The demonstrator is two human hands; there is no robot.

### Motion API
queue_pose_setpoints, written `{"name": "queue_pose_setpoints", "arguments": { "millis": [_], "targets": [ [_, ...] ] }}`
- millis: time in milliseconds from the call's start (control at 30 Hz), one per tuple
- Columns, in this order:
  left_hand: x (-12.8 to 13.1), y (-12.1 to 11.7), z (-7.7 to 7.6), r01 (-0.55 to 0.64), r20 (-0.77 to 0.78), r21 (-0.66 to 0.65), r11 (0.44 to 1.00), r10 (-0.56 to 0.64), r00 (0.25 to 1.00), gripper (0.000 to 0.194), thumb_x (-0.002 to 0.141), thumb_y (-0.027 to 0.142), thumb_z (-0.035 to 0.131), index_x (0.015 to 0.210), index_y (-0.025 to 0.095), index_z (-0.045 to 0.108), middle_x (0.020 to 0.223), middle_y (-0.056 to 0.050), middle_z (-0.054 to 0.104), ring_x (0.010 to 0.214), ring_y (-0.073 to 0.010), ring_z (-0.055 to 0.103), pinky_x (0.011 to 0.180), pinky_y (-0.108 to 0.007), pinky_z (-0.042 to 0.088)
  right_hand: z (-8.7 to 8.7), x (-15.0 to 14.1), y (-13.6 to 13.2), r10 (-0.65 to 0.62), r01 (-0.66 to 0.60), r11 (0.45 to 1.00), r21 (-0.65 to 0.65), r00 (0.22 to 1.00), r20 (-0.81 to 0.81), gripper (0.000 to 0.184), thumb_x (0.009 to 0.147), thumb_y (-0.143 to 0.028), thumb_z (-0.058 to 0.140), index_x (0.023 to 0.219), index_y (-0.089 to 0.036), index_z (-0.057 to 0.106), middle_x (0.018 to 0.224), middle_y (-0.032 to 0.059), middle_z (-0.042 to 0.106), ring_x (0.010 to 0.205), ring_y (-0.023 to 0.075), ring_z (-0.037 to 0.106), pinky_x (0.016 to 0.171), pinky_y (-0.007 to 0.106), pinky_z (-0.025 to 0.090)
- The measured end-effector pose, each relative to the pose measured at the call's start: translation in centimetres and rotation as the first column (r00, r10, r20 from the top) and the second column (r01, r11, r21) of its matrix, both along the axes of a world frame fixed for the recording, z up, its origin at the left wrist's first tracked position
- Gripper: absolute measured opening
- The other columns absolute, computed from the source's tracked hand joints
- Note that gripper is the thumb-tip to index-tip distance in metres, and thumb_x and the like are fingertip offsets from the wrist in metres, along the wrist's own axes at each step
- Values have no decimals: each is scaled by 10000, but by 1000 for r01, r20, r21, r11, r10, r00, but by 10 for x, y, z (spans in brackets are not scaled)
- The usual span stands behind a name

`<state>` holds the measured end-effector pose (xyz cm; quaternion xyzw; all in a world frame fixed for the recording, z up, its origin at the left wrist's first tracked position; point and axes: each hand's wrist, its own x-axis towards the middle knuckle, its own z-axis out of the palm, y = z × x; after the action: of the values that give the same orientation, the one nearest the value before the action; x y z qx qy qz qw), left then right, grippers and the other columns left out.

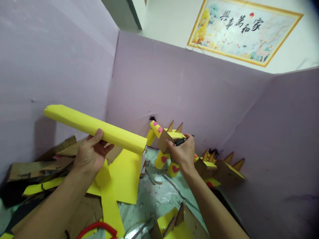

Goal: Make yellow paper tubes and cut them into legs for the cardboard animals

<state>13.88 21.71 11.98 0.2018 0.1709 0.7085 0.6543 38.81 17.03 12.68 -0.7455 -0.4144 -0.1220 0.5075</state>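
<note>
Holding a tube point(91, 123) left, a pen point(181, 141) right

In the head view, the tube sits above the surface point(161, 191), its long axis sloping down from upper left to a right end that points towards the right hand point(184, 152), well apart from it. The left hand point(90, 153) is nearer, clamped on the tube from below, thumb across the front, fingers curled under; its forearm rises from the lower left.

The right hand is closed around the pen, back of the hand towards the camera, forearm reaching up from the lower right. It is in front of a spiked box point(163, 142); I cannot tell whether they touch. Yellow paper point(127, 177) lies below the tube, and a red handle point(98, 225) shows at the bottom edge.
</note>
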Motion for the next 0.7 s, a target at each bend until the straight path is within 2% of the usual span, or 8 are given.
{"name": "queue_pose_setpoints", "arguments": {
  "millis": [200,367,567,700],
  "targets": [
    [3,-2,1,1,2,-3,1000,-1,1000,87,736,109,639,741,181,591,692,62,667,657,-110,598,566,-238,461,2,-16,10,15,-15,998,-66,1000,-3,729,581,-433,682,1173,-76,450,1117,219,548,1058,373,508,870,452,417],
    [2,-2,2,1,-7,-9,1000,-1,1000,89,728,104,638,736,180,592,690,56,675,649,-116,604,553,-245,475,-6,-19,14,8,-8,994,-111,1000,-4,705,608,-385,676,1184,-60,432,1152,238,519,1087,375,497,887,452,418],
    [4,0,-2,7,-8,-12,1000,-7,1000,117,697,119,682,741,176,590,672,58,676,630,-107,607,533,-220,478,-16,-18,8,-11,13,983,-183,1000,16,731,616,-346,698,1207,-27,408,1177,268,483,1136,391,462,888,449,424],
    [6,-2,-2,16,-13,-13,1000,-16,1000,114,701,113,671,720,180,580,685,64,673,624,-109,615,510,-219,495,-19,-16,0,-5,12,973,-229,999,34,777,643,-390,699,1237,5,390,1199,284,478,1171,395,444,892,433,424]
  ]
}}
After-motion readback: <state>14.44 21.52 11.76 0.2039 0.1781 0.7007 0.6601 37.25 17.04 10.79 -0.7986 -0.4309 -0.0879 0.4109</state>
